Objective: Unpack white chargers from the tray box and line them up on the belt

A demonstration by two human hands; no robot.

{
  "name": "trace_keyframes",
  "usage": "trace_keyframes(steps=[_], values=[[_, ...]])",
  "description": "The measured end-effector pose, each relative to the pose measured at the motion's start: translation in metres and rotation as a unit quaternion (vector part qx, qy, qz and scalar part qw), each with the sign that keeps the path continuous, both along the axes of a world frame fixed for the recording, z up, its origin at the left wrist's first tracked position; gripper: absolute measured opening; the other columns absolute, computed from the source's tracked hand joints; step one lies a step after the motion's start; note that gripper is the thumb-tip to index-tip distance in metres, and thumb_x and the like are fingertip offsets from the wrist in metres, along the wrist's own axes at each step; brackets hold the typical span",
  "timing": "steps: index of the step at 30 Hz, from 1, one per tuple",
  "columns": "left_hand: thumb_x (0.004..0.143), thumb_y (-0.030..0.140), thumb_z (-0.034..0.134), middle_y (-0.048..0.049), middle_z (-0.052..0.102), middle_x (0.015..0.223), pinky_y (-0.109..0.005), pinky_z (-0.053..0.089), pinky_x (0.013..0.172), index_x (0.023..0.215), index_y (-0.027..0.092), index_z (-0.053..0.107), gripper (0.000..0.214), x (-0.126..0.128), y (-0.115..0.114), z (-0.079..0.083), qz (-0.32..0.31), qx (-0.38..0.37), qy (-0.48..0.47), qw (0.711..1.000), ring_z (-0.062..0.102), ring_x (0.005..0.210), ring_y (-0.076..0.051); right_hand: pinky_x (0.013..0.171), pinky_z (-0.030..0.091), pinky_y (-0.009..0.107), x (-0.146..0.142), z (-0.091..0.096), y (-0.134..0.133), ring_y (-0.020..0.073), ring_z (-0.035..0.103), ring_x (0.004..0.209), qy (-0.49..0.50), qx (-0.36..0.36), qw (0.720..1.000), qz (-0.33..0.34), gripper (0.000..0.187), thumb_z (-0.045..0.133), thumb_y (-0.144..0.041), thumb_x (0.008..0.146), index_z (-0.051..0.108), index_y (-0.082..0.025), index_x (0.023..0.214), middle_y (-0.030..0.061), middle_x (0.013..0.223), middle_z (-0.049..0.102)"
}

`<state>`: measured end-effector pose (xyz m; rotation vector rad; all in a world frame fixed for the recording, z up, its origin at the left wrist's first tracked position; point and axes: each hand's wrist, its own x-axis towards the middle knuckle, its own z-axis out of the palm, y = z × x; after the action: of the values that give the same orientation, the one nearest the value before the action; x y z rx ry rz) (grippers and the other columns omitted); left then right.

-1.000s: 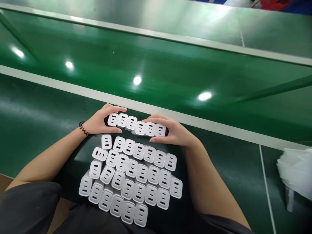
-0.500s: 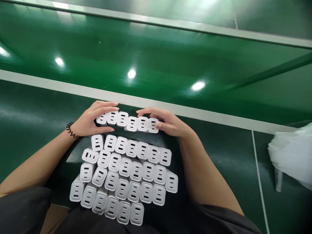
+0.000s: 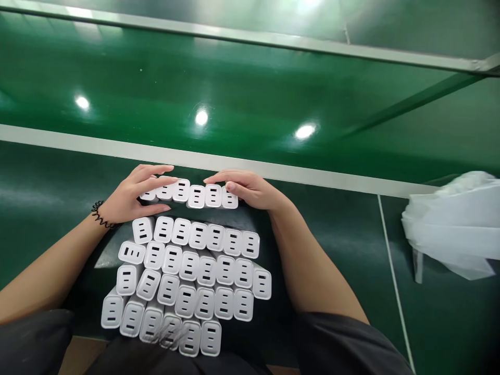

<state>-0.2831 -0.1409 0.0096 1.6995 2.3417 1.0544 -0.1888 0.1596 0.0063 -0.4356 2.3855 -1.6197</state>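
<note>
A row of white USB chargers (image 3: pixel 196 196) stands on the dark green surface, port faces up toward me. My left hand (image 3: pixel 135 192) curves around the row's left end, fingers stretched along its far side and thumb apart on the near side. The leftmost charger is partly covered by those fingers. At the other end, my right hand (image 3: pixel 250 188) lies over the far edge with its fingers extended. Its thumb rests on the top of the rightmost charger (image 3: pixel 229 198). Nearer my body, a larger group of white chargers (image 3: pixel 189 265) sits in several stacked rows; one is turned sideways.
A pale strip (image 3: pixel 265 169) runs across beyond the hands, with a glossy green surface (image 3: pixel 242 99) past it. At right, a white plastic bag (image 3: pixel 453 224) hangs over something with a leg. My dark sleeves and lap border the near chargers.
My right hand has slid slightly left, and its thumb moved from the rightmost charger's side to its top. The left hand stays at its end. The whole view has shifted a little.
</note>
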Motion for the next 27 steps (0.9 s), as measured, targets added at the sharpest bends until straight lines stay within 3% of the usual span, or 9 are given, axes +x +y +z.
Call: trace_keyframes(steps=[5, 10, 14, 18, 27], values=[[0.085, 0.036, 0.071, -0.0105, 0.050, 0.141, -0.043, 0.051, 0.101, 0.138, 0.031, 0.051, 0.057, 0.000, -0.001, -0.003, -0.006, 0.013, -0.017, 1.000, 0.054, 0.121, -0.026, 0.073, 0.050, 0.036, 0.002, -0.005, -0.002, 0.0231, 0.063, 0.084, 0.012, 0.011, 0.997, -0.078, 0.058, 0.045, -0.071, 0.090, 0.071, -0.023, 0.110, 0.0086, 0.106, 0.069], [0.083, 0.038, 0.072, -0.0112, 0.041, 0.146, -0.043, 0.051, 0.100, 0.136, 0.033, 0.052, 0.057, 0.001, -0.001, -0.004, 0.007, 0.029, -0.025, 0.999, 0.053, 0.120, -0.027, 0.089, 0.050, 0.045, 0.005, -0.011, -0.003, 0.0286, 0.061, 0.103, 0.088, -0.053, 0.986, -0.133, 0.049, 0.045, -0.066, 0.091, 0.075, -0.029, 0.103, 0.0074, 0.114, 0.065], [0.082, 0.041, 0.073, -0.0129, 0.036, 0.149, -0.047, 0.049, 0.102, 0.134, 0.031, 0.053, 0.057, 0.000, -0.001, -0.006, 0.011, 0.032, -0.014, 0.999, 0.051, 0.123, -0.028, 0.107, 0.041, 0.050, 0.005, -0.015, -0.002, 0.0326, 0.053, 0.122, 0.055, -0.107, 0.989, -0.081, 0.050, 0.043, -0.067, 0.091, 0.077, -0.032, 0.099, 0.0045, 0.128, 0.060], [0.080, 0.044, 0.074, -0.0160, 0.038, 0.147, -0.049, 0.050, 0.100, 0.132, 0.027, 0.053, 0.059, -0.002, -0.002, -0.010, 0.005, 0.058, -0.002, 0.998, 0.053, 0.120, -0.029, 0.113, 0.033, 0.050, 0.003, -0.020, 0.000, 0.0315, 0.051, 0.124, 0.070, -0.168, 0.983, -0.010, 0.047, 0.040, -0.060, 0.096, 0.078, -0.031, 0.101, 0.0039, 0.130, 0.061], [0.082, 0.045, 0.072, -0.0169, 0.037, 0.147, -0.050, 0.050, 0.100, 0.130, 0.026, 0.054, 0.055, 0.000, -0.002, -0.012, 0.001, 0.067, -0.016, 0.998, 0.050, 0.124, -0.030, 0.115, 0.030, 0.053, 0.000, -0.021, 0.001, 0.0337, 0.050, 0.127, 0.085, -0.169, 0.981, 0.039, 0.048, 0.038, -0.054, 0.099, 0.079, -0.030, 0.097, 0.0053, 0.131, 0.061]])
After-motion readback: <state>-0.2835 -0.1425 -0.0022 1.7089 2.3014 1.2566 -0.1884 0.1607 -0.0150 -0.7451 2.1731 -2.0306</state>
